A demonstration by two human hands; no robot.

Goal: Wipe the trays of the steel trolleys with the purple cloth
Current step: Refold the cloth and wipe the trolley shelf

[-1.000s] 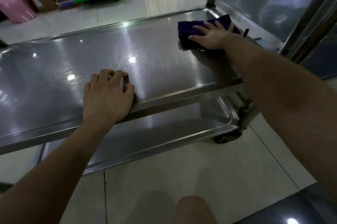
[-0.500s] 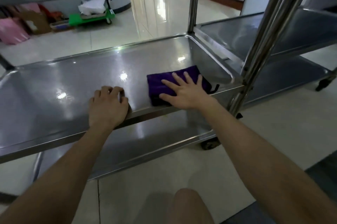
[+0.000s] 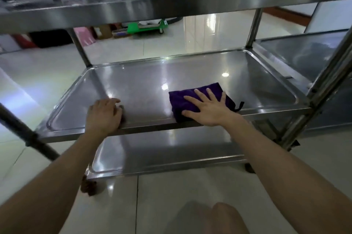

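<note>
Pressing flat on the cloth (image 3: 178, 100), the R hand (image 3: 207, 109) has its fingers straight and spread, with no grip on the fabric. The cloth is purple, folded, and lies on the mid tray (image 3: 144, 81) at approx. 5 o'clock, with its near edge at or just over the near rim. The L hand (image 3: 103, 114) sits at approx. 7 o'clock on the same rim, fingers curled over the edge, bracing the trolley.

Step in hand (est.): wiping the mid tray. The top tray (image 3: 171, 5) and bottom tray (image 3: 162, 155) cannot be judged clean or not. A 2nd trolley (image 3: 304, 53) stands at 2 o'clock.

Failure modes from here:

1. Cloth drop. Cause: a stroke toward 6 o'clock pulls the cloth past the rim, and the open palm has no hold to stop it.
2. Cloth slip or bunching. Cause: too little downward load, so the palm slides over the fabric.
3. Snag. Cause: the black loop (image 3: 240, 106) trails at 3 o'clock of the cloth, near the tray corner and the post (image 3: 327, 74).
4. Trolley roll. Cause: a hard push toward 12 o'clock while on the caster (image 3: 88, 186), should the L hand ease off.
5. Missed areas. Cause: the raised rim and rounded corners at 10 and 2 o'clock, which a flat pass tends to skip.
</note>
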